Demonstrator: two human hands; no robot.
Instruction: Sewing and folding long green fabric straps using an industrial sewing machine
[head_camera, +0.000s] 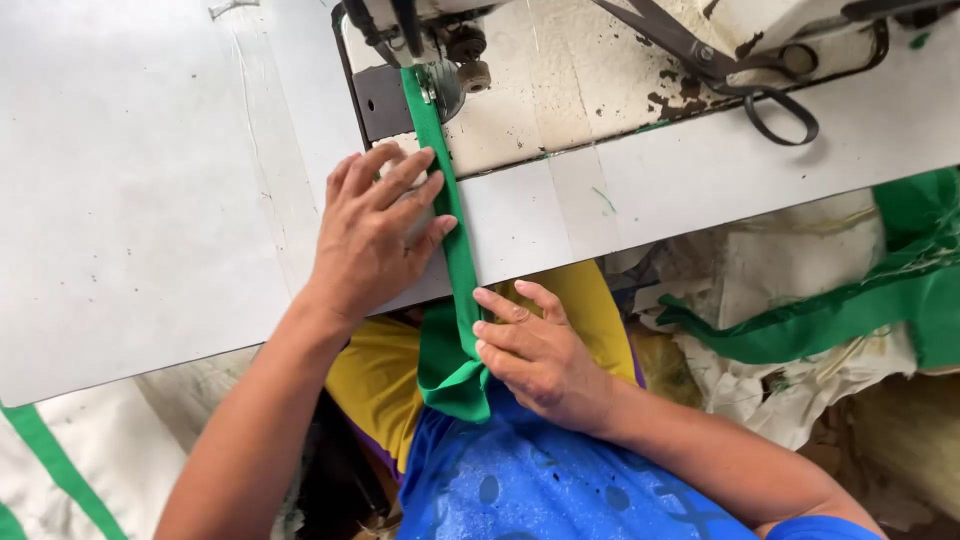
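Bright even daylight, soft shadows, sharp focus throughout.

The sewing machine (600, 70) is cut off by the top edge, its needle hidden. The green fabric strip (452, 230) vanishes under the presser foot, and its lower end is bunched beneath the right hand (540, 355).

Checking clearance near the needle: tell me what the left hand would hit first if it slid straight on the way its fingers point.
The left hand points up and right. It would probably first meet the green fabric strip at its fingertips, then the sewing machine's presser foot.
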